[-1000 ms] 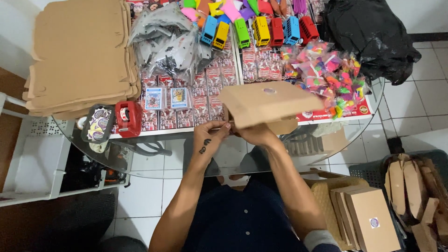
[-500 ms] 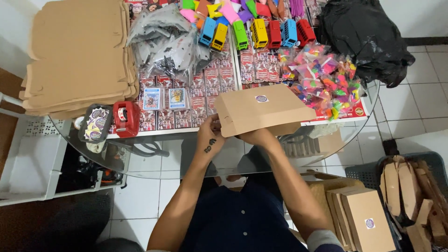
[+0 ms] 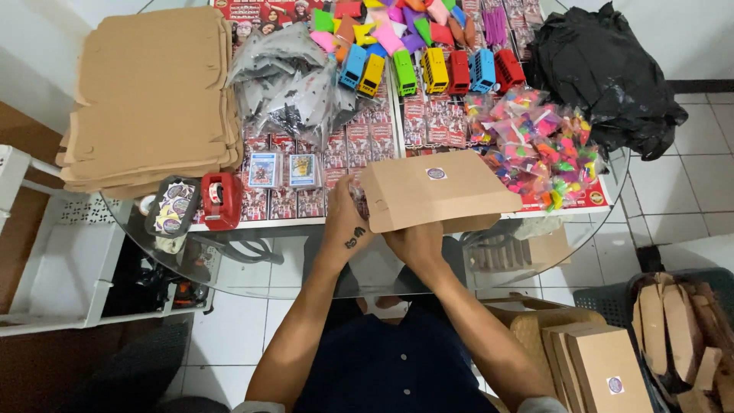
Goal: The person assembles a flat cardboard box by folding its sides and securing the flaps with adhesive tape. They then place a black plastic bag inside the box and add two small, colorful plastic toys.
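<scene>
Cardboard box (image 3: 436, 195) above both hands

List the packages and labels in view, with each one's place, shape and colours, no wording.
Cardboard box: brown, flat, held by left hand and right hand.
Round sticker: on the box top, purple and white.
Flat cardboard stack: far left, brown.
Card packs: two blue-framed rectangles, table centre.
Finished boxes: lower right, brown, one showing a round sticker.
</scene>
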